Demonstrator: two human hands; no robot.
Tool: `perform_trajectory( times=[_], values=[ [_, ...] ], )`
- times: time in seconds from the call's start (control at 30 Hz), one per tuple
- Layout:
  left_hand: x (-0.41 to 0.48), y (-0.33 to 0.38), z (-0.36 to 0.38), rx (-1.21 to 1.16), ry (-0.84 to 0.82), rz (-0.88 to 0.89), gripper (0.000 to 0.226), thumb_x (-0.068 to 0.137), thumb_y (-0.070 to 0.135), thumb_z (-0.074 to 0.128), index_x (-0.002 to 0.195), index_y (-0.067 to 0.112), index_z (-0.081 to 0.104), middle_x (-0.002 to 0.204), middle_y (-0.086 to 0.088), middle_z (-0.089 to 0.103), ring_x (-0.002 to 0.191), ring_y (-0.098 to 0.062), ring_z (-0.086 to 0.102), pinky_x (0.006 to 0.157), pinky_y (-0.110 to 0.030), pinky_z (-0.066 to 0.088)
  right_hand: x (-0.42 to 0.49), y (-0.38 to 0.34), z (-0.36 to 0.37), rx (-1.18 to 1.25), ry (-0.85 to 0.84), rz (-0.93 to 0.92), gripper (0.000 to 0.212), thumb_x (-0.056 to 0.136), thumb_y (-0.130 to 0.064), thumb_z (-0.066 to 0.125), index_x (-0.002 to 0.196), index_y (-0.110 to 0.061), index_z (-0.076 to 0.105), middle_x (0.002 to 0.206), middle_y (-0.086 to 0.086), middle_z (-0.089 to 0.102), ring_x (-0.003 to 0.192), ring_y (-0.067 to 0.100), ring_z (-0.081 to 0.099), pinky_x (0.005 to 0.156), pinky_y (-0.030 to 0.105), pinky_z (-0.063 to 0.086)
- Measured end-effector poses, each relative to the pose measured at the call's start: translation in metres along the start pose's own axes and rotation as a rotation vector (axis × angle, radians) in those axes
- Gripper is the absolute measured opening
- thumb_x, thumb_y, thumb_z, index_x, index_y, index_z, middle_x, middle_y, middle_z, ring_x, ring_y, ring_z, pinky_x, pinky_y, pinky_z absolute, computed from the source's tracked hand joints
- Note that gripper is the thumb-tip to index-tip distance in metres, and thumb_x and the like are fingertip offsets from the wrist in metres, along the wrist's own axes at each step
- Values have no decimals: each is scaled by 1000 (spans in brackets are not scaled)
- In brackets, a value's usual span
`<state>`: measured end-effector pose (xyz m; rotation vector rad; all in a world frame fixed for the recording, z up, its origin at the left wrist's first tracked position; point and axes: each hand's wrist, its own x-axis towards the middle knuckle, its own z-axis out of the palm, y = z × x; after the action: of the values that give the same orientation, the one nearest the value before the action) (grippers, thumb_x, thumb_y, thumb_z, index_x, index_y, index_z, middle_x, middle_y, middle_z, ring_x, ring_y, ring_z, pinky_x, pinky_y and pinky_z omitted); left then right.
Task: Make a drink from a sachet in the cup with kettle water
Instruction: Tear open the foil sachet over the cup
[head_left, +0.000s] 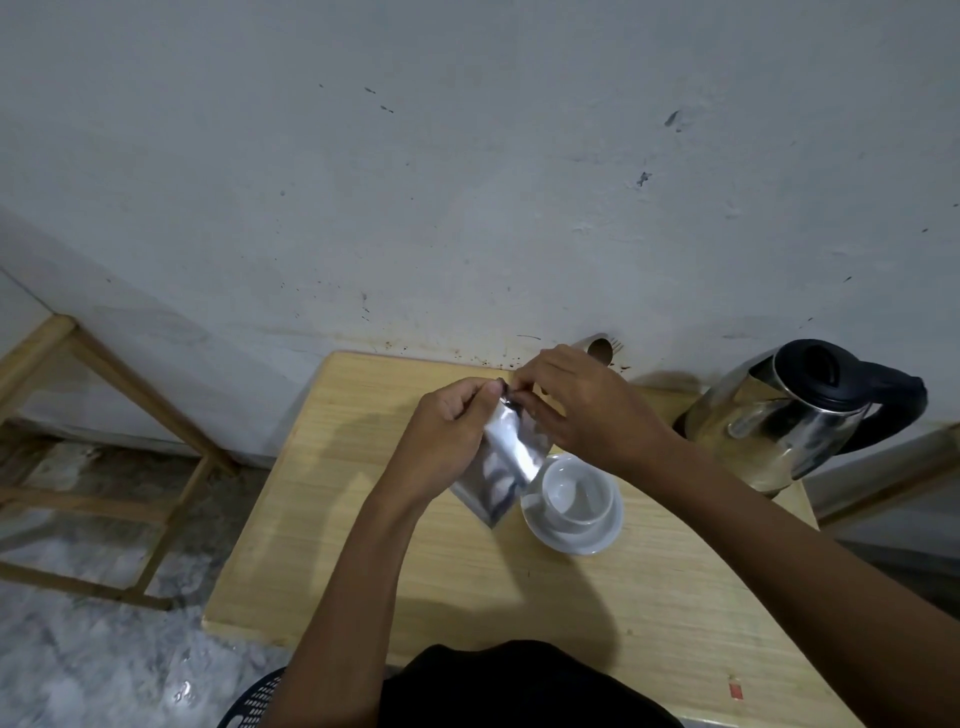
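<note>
A silver foil sachet (506, 462) hangs above the wooden table (395, 545), just left of the cup. My left hand (447, 436) and my right hand (582, 405) both pinch its top edge, fingers close together. The white cup (579, 493) stands empty on a white saucer (571, 540) under my right wrist. A steel kettle (779, 421) with a black lid and handle stands at the table's far right corner.
A metal holder with cutlery (602, 348) stands against the wall (467, 182) behind my right hand. A wooden frame (104, 467) stands on the floor to the left. A small red scrap (735, 690) lies near the table's front edge.
</note>
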<state>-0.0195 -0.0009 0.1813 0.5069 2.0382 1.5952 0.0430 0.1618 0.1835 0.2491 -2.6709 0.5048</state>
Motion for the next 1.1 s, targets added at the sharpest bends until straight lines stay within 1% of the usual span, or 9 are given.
perform_trajectory(
  times=[0.13,0.23,0.33,0.43,0.6,0.7,0.83,0.97,1.1],
  values=[
    [1,-1,-5,201,-22,70,22,95,31,51,90,24,71,77,12,69,73,4,60,65,-10,43,3,2,-5,84,-124,123,19,94,-32,56,97,-17,68,85,-11,60,77,8,52,70,32,48],
    [3,-6,-8,242,-19,96,19,94,31,53,94,27,72,83,10,73,79,-3,66,67,-17,46,6,5,-8,199,-182,201,11,90,-29,68,95,-20,72,72,-23,54,69,-3,52,68,22,43],
    [4,-9,-7,279,-28,139,20,93,31,54,96,26,73,80,12,72,72,2,63,64,-13,43,9,8,-12,285,-252,274,11,86,-31,72,93,-22,74,70,-19,61,68,-1,56,66,19,45],
    [4,-9,-5,233,-35,161,20,94,27,54,94,23,74,79,7,73,71,-5,66,62,-18,46,10,9,-16,293,-284,278,11,87,-31,71,94,-23,75,80,-9,70,73,6,60,70,26,50],
    [6,-11,-1,-109,-36,28,20,93,23,56,91,17,76,87,-7,74,79,-12,65,75,-22,49,6,4,-5,172,-107,53,11,92,-19,64,96,-11,71,82,-3,65,74,9,52,74,37,52],
    [9,-15,2,-326,-50,-92,22,93,22,56,94,10,74,93,-9,71,87,-12,63,81,-21,48,0,5,8,29,84,-139,8,90,-6,63,92,-3,69,85,7,69,77,18,59,92,42,52],
    [9,-16,0,-340,-132,-92,26,93,27,54,98,8,72,95,-9,70,88,-15,62,84,-24,48,-7,8,14,-103,209,-263,4,86,3,67,89,0,69,87,10,70,80,22,62,95,42,51],
    [12,-11,-6,-114,-142,7,24,95,27,53,96,15,73,87,0,74,79,-4,65,74,-13,48,-4,9,-1,230,24,10,11,91,-20,66,93,-10,70,87,-2,68,80,11,60,76,28,50],
    [16,-6,-6,41,-162,117,22,95,24,54,95,16,74,90,-3,76,81,-9,68,74,-17,48,3,17,-17,439,-175,293,13,82,-25,77,90,-15,73,84,-7,72,80,10,66,75,26,54]
  ],
)
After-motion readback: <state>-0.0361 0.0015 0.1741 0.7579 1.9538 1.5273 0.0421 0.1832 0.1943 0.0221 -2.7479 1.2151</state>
